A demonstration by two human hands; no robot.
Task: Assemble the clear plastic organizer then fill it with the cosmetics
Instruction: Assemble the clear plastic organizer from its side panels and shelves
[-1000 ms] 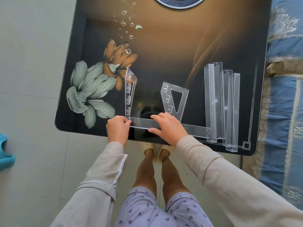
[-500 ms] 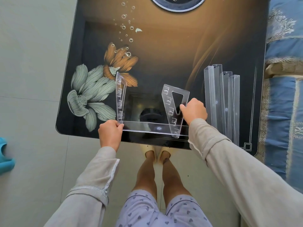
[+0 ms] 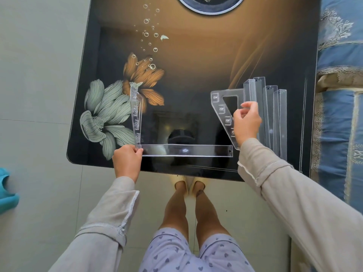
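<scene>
Both hands pinch clear parts: left hand (image 3: 127, 160) keeps the shelf strip (image 3: 186, 150); right hand (image 3: 247, 122) has carried the side panel (image 3: 220, 107) rightward.

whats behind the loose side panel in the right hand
The right hand holds the side panel in front of the leaning clear trays. The nearest tray shows through the panel's right edge. The hand and sleeve cover the trays' lower ends.

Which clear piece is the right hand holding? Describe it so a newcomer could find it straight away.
Start at the dark flower-printed table and go to its right side, just left of the row of upright clear strips. The right hand grips a flat side panel there. Unlike the plain strips, it is wedge-shaped, with a cut-out window and small slots along its slanted edge.
</scene>
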